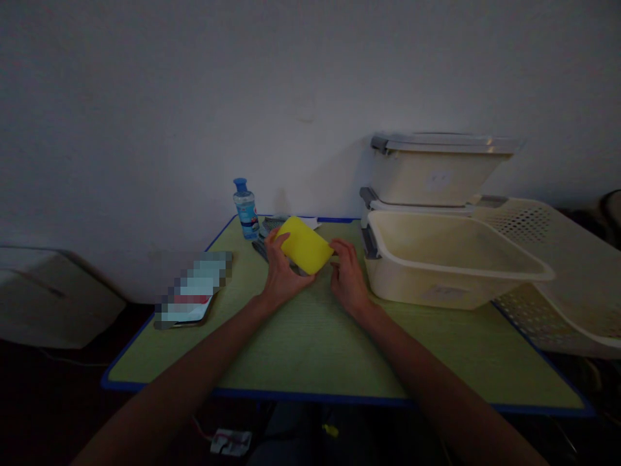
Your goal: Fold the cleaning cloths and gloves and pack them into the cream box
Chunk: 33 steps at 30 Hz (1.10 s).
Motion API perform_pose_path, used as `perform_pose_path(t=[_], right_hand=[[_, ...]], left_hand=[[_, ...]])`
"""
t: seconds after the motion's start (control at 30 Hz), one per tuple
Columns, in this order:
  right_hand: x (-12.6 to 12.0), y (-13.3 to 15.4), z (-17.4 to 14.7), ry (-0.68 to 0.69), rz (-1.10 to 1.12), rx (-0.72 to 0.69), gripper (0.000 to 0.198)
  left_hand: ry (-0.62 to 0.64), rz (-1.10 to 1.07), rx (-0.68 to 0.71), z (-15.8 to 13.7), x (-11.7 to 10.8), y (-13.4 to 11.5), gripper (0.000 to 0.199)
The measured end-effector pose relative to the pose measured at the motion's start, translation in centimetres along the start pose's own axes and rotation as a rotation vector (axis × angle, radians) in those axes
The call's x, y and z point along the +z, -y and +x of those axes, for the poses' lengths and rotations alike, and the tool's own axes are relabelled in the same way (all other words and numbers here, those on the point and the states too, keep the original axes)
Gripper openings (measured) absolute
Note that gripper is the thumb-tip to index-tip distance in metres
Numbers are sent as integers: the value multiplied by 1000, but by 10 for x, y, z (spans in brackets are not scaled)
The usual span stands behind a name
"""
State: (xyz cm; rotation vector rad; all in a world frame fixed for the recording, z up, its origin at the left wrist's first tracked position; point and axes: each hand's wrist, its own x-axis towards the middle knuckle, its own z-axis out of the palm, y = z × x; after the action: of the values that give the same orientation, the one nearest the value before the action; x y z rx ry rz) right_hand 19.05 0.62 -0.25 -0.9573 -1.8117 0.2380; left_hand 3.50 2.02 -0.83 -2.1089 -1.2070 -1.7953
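A yellow sponge [306, 246], a smooth rounded block, is held tilted above the table. My left hand [280, 275] is closed round its left side and lower edge, with the thumb beneath. At its right corner, the curled fingers of my right hand [350, 278] pinch or touch the edge; their exact contact is partly hidden. Behind the sponge lie dark grey patterned cloth or packets [262, 249], mostly covered by it and my left hand. A clear bottle with a blue cap and label [247, 210] stands upright just beyond them.
The light table [310, 356] has a blue rim. On its right stands an open cream bin [436, 278], with a lidded bin [436, 175] behind. A perforated white basket [572, 259] is beyond the right edge. A phone-like flat object [196, 291], its surface blurred, lies left.
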Motion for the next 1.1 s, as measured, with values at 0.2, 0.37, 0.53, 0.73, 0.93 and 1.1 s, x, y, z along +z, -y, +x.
perform_pose_path(t=[0.2,0.37,0.53,0.73,0.93,1.1], right_hand=[[-12,26,0,79,-523,-177,41],[-37,47,-3,-17,-636,-556,20],[-100,37,-15,-326,-696,-451,12],[-165,-8,-34,-429,-999,-284,43],[-191,-18,-33,-176,-1095,-292,40],[-192,-5,-32,-127,-1070,-279,51]], left_hand=[[-44,-23,-34,2,0,3,90],[-36,-38,0,0,1,6,92],[9,-51,-31,-1,2,6,93],[32,-56,-32,-2,4,7,92],[-8,-70,-49,0,5,13,90],[-14,-65,-96,0,5,18,88]])
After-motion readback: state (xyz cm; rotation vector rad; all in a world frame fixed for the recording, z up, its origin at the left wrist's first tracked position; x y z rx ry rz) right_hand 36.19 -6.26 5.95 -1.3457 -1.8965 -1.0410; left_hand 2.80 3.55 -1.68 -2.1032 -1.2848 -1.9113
